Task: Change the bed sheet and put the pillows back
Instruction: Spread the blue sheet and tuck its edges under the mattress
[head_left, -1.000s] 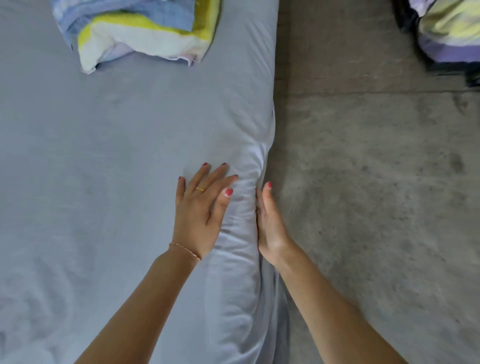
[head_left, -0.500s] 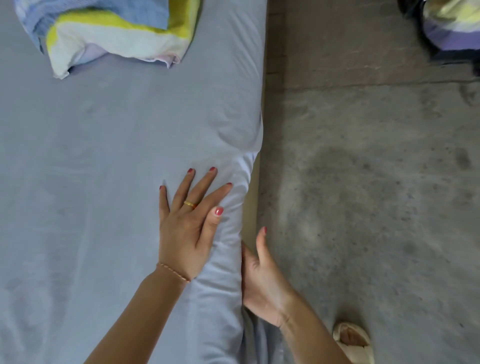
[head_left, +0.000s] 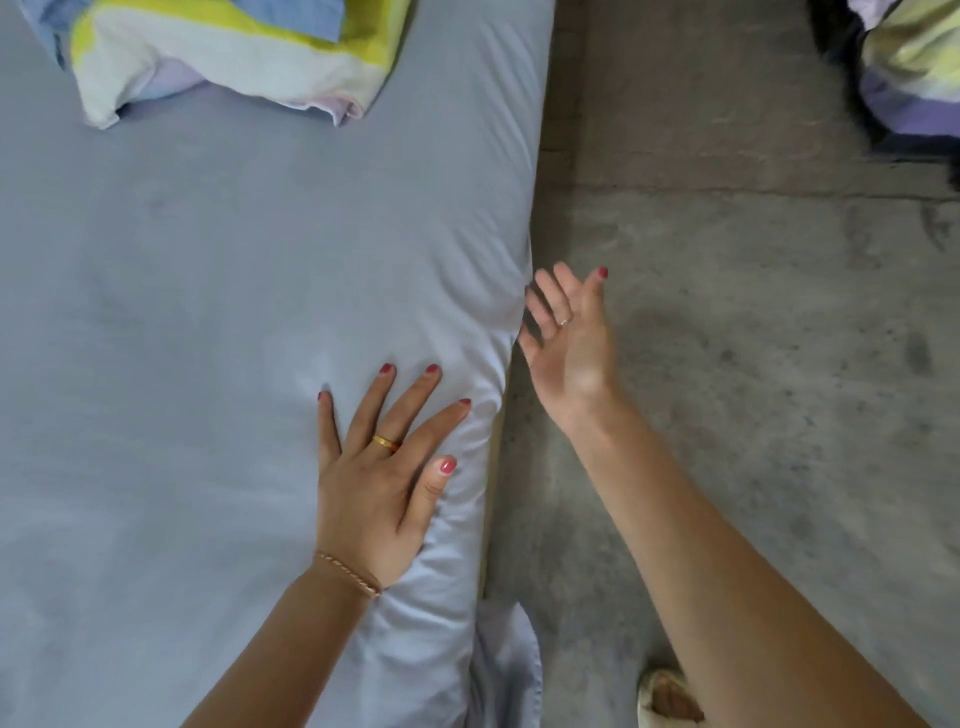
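Soft daylight, slight motion blur

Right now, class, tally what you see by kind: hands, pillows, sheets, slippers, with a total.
Hands: 2, left flat on the sheet, right open beside the bed edge
Pillows: 2, one on the bed, one off it
Sheet: 1
Slipper: 1
Total: 6

Two bare forearms, no sleeves in view

The left hand (head_left: 376, 486) wears a gold ring (head_left: 385, 442) and has red-painted nails; a thin twisted bracelet (head_left: 347, 572) of gold and pink circles its wrist. The right hand (head_left: 570, 343) also has red nails and a slim ring (head_left: 564, 321). A pale open sandal (head_left: 667, 699) covers one foot.
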